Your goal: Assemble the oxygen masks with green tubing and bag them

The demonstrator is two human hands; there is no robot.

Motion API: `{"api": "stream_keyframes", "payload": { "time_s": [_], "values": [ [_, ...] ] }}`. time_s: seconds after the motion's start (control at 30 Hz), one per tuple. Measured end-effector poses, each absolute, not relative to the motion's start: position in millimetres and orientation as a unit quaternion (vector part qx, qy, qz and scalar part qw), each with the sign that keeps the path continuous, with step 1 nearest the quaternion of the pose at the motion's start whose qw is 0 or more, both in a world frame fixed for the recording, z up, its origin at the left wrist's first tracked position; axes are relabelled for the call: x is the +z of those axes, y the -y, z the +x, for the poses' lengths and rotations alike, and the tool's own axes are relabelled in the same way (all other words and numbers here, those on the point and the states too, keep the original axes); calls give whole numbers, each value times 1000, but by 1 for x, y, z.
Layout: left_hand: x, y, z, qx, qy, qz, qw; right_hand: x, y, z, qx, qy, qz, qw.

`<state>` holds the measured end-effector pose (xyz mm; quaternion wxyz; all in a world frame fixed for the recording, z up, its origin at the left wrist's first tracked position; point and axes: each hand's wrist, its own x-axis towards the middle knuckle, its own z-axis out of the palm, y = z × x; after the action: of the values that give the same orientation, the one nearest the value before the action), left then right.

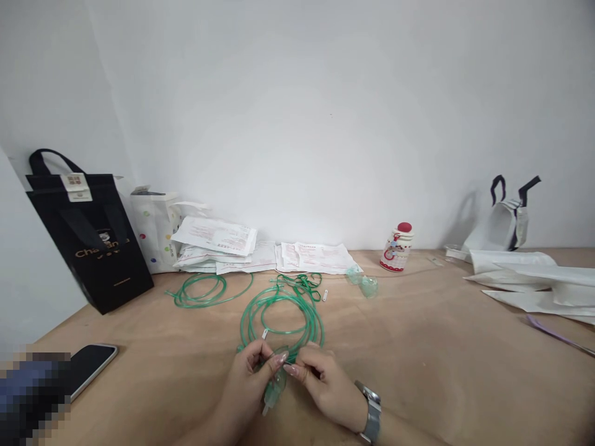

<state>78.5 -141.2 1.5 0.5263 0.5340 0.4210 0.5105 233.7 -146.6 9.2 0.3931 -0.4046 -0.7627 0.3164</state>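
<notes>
My left hand point(253, 379) is closed in a pinch on a translucent green oxygen mask point(273, 391), near the front of the table. Its clear nozzle end points down toward me. My right hand point(328, 385), with a watch on the wrist, pinches at the mask's edge. A thin dark strand shows between the fingertips, mostly hidden by them. Just beyond both hands lies a coil of green tubing point(253, 310). Green elastic straps point(304, 286) are heaped behind the coil. A small white metal strip point(325, 295) lies beside them, and another white strip point(264, 334) stands near my left fingers.
Looser green tubing point(199, 303) lies at the left, before stacked printed packets point(216, 235). Small green mask pieces point(369, 285) and a bottle point(396, 248) are right of centre. A black bag point(93, 241) and phone point(93, 365) are left; white pouches point(525, 272) and purple-handled tweezers or scissors point(548, 328) right.
</notes>
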Motion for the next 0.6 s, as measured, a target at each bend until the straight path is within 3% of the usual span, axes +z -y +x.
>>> {"api": "stream_keyframes", "payload": {
  "time_s": [0.1, 0.33, 0.6],
  "values": [
    [0, 138, 77, 509, -394, 524, 557, 13, 149, 235, 278, 777, -399, 400],
    [-1, 140, 71, 496, -371, 540, 570, 7, 138, 241, 484, 683, -378, 396],
    [-3, 140, 69, 487, -386, 561, 547, 8, 136, 239, 540, 638, -377, 399]
  ]
}}
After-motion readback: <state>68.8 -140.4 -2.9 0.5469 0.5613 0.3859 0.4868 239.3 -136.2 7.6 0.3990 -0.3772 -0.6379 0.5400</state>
